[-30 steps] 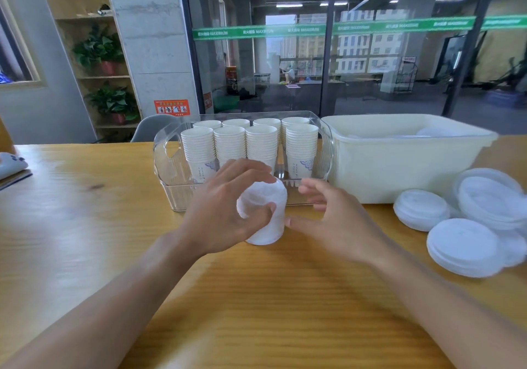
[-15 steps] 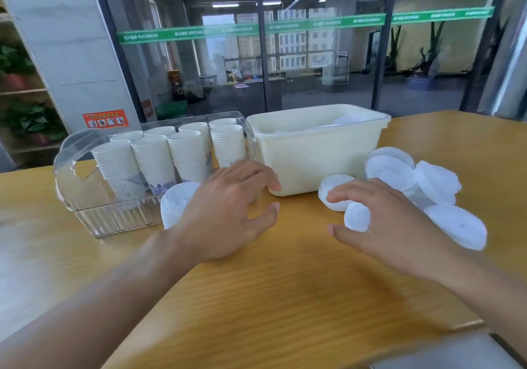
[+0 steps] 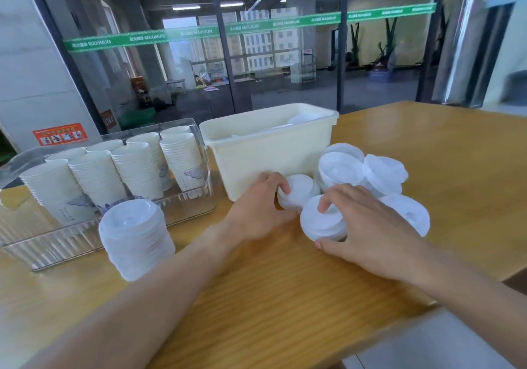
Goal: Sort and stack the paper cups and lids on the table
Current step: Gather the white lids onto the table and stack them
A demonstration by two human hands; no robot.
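A: Right hand (image 3: 368,226) is curling thumb and fingers round a low lid stack (image 3: 322,223), frame centre-right. Left hand (image 3: 256,209) is curling fingers onto a neighbouring lid stack (image 3: 299,190).

B: Rest of the lids?

A: Loose lids (image 3: 382,173) are lying behind, right of the cream bin (image 3: 271,152); a tall lid stack (image 3: 134,237) is standing lower left, paper cups (image 3: 114,169) upper left.

B: Handling?

A: Probably light, thin, slippery plastic; I'm guessing rim grips, gentle squeeze.
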